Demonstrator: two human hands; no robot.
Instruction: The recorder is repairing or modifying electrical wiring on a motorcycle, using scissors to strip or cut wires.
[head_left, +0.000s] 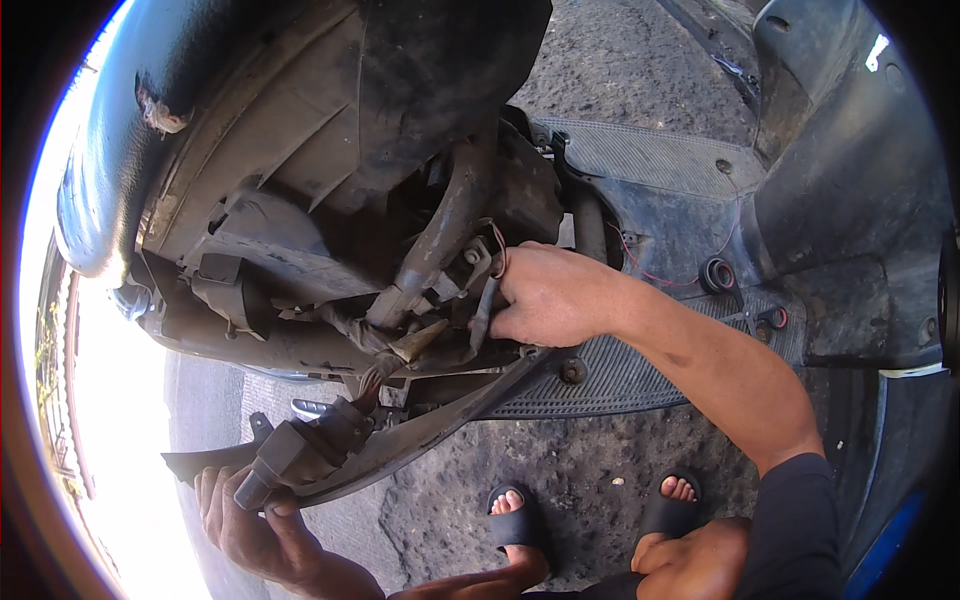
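At the lower left, my left hand [245,530] is closed on the edge of a long dark plastic side panel [430,437], its thumb near a dirty black box-shaped part [300,455]. Wires in worn wrapping [380,375] run from that box toward the scooter frame. My right hand [560,295] reaches in beside the frame tube [440,230], fingers curled near a bolted bracket. A grey sleeved cable [484,315] passes by its fingertips, and a thin red wire loop [498,248] shows just above. What those fingers hold is hidden.
On the ribbed footboard [650,150] lie scissors [768,318] and a black ring-shaped part [718,276] near a thin red wire [655,277]. A dark seat [110,190] rises at the left, a large plastic leg shield [850,200] at the right. My sandalled feet stand on rough ground [600,470].
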